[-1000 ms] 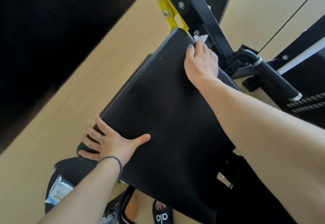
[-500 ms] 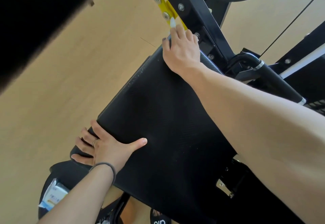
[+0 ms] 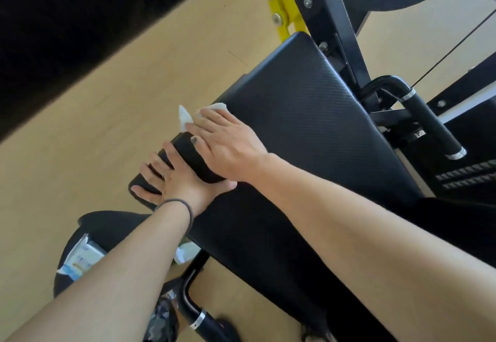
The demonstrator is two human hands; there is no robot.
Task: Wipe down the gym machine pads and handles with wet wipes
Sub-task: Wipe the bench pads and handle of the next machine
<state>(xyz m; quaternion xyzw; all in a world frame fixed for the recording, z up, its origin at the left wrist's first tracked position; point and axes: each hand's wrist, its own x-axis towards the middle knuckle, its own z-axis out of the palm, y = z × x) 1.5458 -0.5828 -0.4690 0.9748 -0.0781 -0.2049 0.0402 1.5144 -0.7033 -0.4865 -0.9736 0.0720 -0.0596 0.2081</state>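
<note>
A large black textured pad [image 3: 303,116] of the gym machine fills the middle of the view. My right hand [image 3: 228,145] lies flat on its left edge with straight fingers, pressing a white wet wipe [image 3: 188,116] that sticks out past the fingertips. Just below it, my left hand [image 3: 177,183] rests on the pad's lower left corner, fingers spread over the edge and thumb lying on the top face. A wipes pack [image 3: 80,258] sits on a round black seat [image 3: 107,226] at the lower left.
The black machine frame [image 3: 330,19] with a yellow bracket [image 3: 281,8] rises behind the pad. A black handle [image 3: 426,124] with silver rings lies to the right, another black bar [image 3: 193,306] below. A crumpled wipe [image 3: 186,251] hangs under the pad. Pale wood floor [image 3: 107,116] surrounds everything.
My right hand has slid with the wipe from the pad's far top corner down along the left edge to just above my left hand. The left hand kept its place on the corner.
</note>
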